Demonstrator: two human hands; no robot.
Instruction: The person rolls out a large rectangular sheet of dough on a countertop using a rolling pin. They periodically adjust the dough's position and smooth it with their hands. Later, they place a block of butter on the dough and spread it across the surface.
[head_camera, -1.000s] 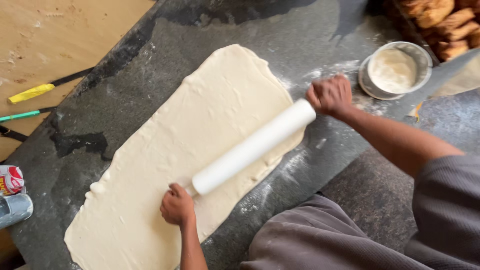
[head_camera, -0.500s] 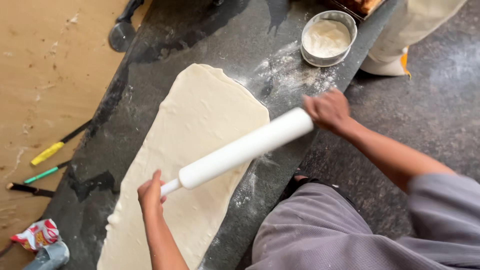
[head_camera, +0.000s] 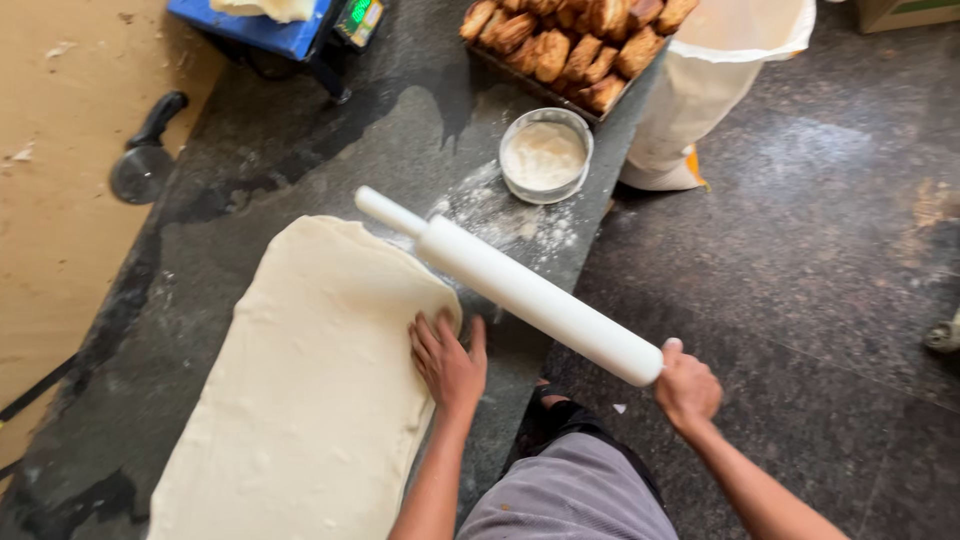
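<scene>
A long sheet of pale dough (head_camera: 310, 390) lies flat on the dark stone counter (head_camera: 300, 150). My left hand (head_camera: 448, 365) rests palm down, fingers spread, on the dough's right edge. A white rolling pin (head_camera: 510, 283) is lifted off the dough and angled over the counter's edge. My right hand (head_camera: 687, 388) grips its near handle. The pin's far handle points toward the counter's middle.
A metal bowl of flour (head_camera: 545, 155) stands beyond the pin, with flour dusted around it. A tray of baked pastries (head_camera: 570, 45) and a blue scale (head_camera: 270, 25) sit at the back. A pizza cutter (head_camera: 145, 160) lies left. A white sack (head_camera: 710, 90) stands on the floor.
My left hand has let go of the pin's handle and now lies flat on the dough. My right hand has lifted the pin off the dough and swung it right.
</scene>
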